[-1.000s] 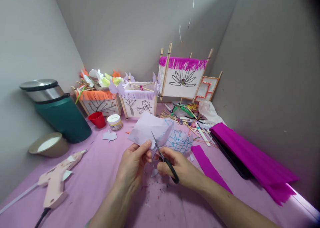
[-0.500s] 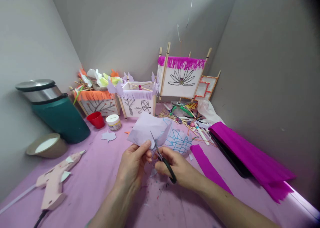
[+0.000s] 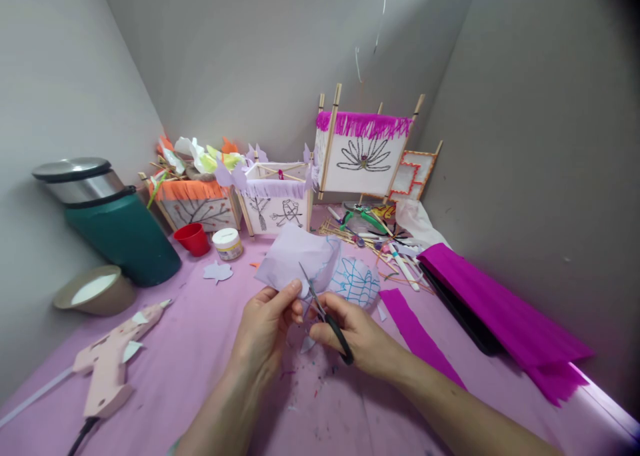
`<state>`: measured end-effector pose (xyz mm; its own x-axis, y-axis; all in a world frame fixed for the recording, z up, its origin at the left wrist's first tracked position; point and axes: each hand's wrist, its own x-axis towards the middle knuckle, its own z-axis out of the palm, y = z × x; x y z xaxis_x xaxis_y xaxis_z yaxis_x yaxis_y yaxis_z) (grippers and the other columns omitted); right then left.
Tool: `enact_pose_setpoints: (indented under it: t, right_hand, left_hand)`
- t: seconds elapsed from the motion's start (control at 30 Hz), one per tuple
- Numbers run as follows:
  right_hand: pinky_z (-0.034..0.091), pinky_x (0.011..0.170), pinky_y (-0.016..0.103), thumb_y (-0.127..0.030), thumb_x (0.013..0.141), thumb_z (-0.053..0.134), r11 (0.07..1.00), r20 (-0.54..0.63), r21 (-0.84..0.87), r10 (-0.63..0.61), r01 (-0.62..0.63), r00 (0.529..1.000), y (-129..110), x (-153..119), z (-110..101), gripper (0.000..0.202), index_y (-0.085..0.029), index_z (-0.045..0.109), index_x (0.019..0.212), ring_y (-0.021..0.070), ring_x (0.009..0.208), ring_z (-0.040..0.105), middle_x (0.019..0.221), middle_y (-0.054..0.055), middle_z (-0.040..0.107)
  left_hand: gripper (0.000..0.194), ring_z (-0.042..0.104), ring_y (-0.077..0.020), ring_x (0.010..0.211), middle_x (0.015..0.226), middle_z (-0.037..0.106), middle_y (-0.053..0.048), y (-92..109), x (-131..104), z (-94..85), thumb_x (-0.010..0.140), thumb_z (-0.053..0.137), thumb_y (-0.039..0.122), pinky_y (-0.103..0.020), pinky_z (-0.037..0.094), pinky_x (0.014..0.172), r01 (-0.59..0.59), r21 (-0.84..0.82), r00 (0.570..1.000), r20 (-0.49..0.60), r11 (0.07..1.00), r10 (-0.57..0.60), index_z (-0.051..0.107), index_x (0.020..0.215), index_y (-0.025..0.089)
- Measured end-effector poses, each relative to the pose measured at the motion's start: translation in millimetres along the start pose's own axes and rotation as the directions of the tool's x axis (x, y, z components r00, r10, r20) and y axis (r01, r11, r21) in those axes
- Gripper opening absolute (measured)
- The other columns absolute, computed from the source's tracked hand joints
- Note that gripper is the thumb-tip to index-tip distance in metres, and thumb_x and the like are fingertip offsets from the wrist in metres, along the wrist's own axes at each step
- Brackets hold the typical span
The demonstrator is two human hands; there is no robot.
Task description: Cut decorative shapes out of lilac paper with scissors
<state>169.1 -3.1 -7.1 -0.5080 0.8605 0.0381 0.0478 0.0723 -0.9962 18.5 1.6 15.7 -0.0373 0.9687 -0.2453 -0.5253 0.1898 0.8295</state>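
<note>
My left hand (image 3: 273,316) pinches the lower edge of a pale lilac sheet of paper (image 3: 290,253) between thumb and fingers. In my right hand (image 3: 345,329) are scissors (image 3: 333,329) with black handles, their blades pointing up and left against the paper beside my left thumb. Whether the blades are fully closed is hard to make out. Blue pen lines mark the paper's right side and a rounded piece (image 3: 356,283) behind my right hand. Below the hands lies a small paper scrap (image 3: 307,344). A cut lilac leaf shape (image 3: 217,271) rests to the left.
At left are a pink glue gun (image 3: 107,359), a bowl (image 3: 95,289), a teal bottle (image 3: 120,236), a red cup (image 3: 193,239) and a white jar (image 3: 227,244). Decorated paper boxes (image 3: 274,206) line the back. Magenta paper (image 3: 500,309), a marker (image 3: 404,269) and sticks are at right.
The right side of the lilac paper and the blue-lined piece have shifted slightly left. Both hands and the scissors stay almost in place.
</note>
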Motion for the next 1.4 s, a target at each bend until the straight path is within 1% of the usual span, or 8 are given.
enact_pose_setpoints:
  t: [0.13,0.27,0.6,0.83,0.93,1.1,1.23,1.4]
  right_hand:
    - [0.033,0.061,0.025,-0.042,0.081,0.066,0.999,-0.004,-0.041,0.001,-0.001,1.000,0.0,-1.2,-2.4,0.029,-0.017,0.054,0.090,0.0114,0.065,0.038,0.074,-0.004,0.044]
    - [0.034,0.061,0.025,-0.045,0.081,0.066,0.997,0.026,-0.071,0.020,-0.018,0.999,-2.0,-2.2,-6.8,0.033,-0.017,0.057,0.097,0.0121,0.066,0.041,0.076,-0.003,0.048]
    - [0.034,0.059,0.023,-0.035,0.081,0.065,0.986,0.074,-0.157,0.075,-0.063,0.994,-9.8,-3.7,-15.5,0.025,-0.018,0.060,0.099,0.0121,0.067,0.043,0.077,-0.002,0.051]
    - [0.030,0.056,0.023,-0.045,0.079,0.068,0.981,0.108,-0.175,0.101,-0.081,0.989,-11.4,-3.4,-22.7,0.031,-0.017,0.056,0.086,0.0104,0.064,0.037,0.071,-0.004,0.041]
    - [0.030,0.057,0.024,-0.048,0.077,0.069,0.978,0.121,-0.192,0.107,-0.083,0.987,-12.2,-3.5,-26.1,0.035,-0.017,0.057,0.087,0.0110,0.066,0.038,0.072,-0.004,0.043]
    - [0.033,0.059,0.024,-0.047,0.075,0.072,0.981,0.157,-0.173,0.115,-0.087,0.981,-13.0,-3.0,-31.2,0.036,-0.017,0.058,0.087,0.0121,0.068,0.042,0.075,-0.003,0.048]
    - [0.033,0.059,0.024,-0.047,0.075,0.072,0.970,0.149,-0.226,0.120,-0.084,0.982,-12.8,-2.3,-33.1,0.035,-0.017,0.059,0.086,0.0119,0.066,0.042,0.072,-0.003,0.048]
    - [0.033,0.059,0.023,-0.045,0.075,0.073,0.979,0.144,-0.188,0.107,-0.079,0.984,-12.7,-2.5,-33.2,0.034,-0.017,0.060,0.088,0.0119,0.067,0.042,0.074,-0.003,0.048]
  left_hand:
    - [0.026,0.047,-0.0054,0.040,0.045,0.056,0.003,1.1,0.7,-2.9,0.059,0.083,0.023,-0.015,0.038,0.043,0.009,0.025,1.000,0.018,1.000,-0.009,0.060,0.060,0.012]
    - [0.027,0.047,-0.0054,0.040,0.044,0.056,0.003,3.3,1.8,-4.9,0.059,0.083,0.025,-0.015,0.038,0.043,0.017,0.059,0.999,0.031,0.998,-0.019,0.059,0.057,0.012]
    - [0.025,0.047,-0.0052,0.040,0.044,0.056,0.002,7.2,1.9,-9.1,0.061,0.082,0.026,-0.015,0.037,0.043,0.052,0.119,0.996,0.066,0.992,-0.060,0.061,0.057,0.012]
    - [0.026,0.047,-0.0049,0.039,0.043,0.056,0.001,10.5,5.3,-14.7,0.063,0.081,0.026,-0.015,0.037,0.043,0.055,0.161,0.989,0.126,0.985,-0.076,0.061,0.053,0.012]
    - [0.026,0.047,-0.0052,0.039,0.043,0.056,0.001,11.3,5.1,-16.1,0.063,0.081,0.026,-0.016,0.037,0.043,0.053,0.193,0.989,0.124,0.980,-0.078,0.061,0.052,0.012]
    - [0.026,0.048,-0.0060,0.039,0.044,0.058,0.001,11.3,4.5,-16.4,0.063,0.080,0.025,-0.017,0.037,0.043,0.037,0.266,0.993,0.094,0.963,-0.064,0.060,0.054,0.013]
    - [0.025,0.049,-0.0067,0.039,0.045,0.059,0.000,11.6,3.8,-16.5,0.063,0.080,0.026,-0.018,0.038,0.044,0.018,0.315,0.996,0.073,0.949,-0.043,0.061,0.057,0.012]
    - [0.022,0.053,-0.0070,0.044,0.049,0.061,0.000,15.5,1.8,-16.4,0.063,0.080,0.027,-0.018,0.043,0.047,-0.002,0.325,0.993,0.109,0.946,-0.036,0.064,0.061,0.012]
